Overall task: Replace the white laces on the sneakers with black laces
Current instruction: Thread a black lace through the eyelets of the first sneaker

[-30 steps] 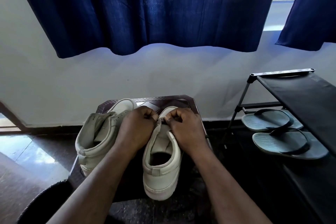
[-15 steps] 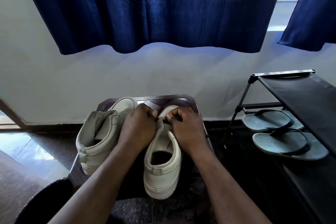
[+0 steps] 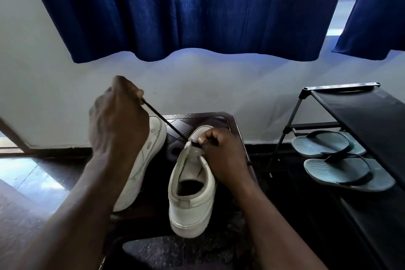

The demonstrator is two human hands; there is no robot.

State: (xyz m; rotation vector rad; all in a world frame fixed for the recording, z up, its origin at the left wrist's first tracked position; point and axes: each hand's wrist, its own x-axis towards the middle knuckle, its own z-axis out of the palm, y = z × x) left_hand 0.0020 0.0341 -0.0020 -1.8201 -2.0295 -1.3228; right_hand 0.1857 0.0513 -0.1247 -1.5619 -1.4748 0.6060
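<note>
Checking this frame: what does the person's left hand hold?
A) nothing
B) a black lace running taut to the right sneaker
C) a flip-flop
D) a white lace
B: the left hand pinches a black lace that runs taut down to the front eyelets of the right sneaker, which the right hand grips.

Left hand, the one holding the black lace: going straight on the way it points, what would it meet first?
Probably the white wall, just below the blue curtain. The left hand, pinching the black lace, points up and away, with nothing nearer showing; depth is unclear.
</note>
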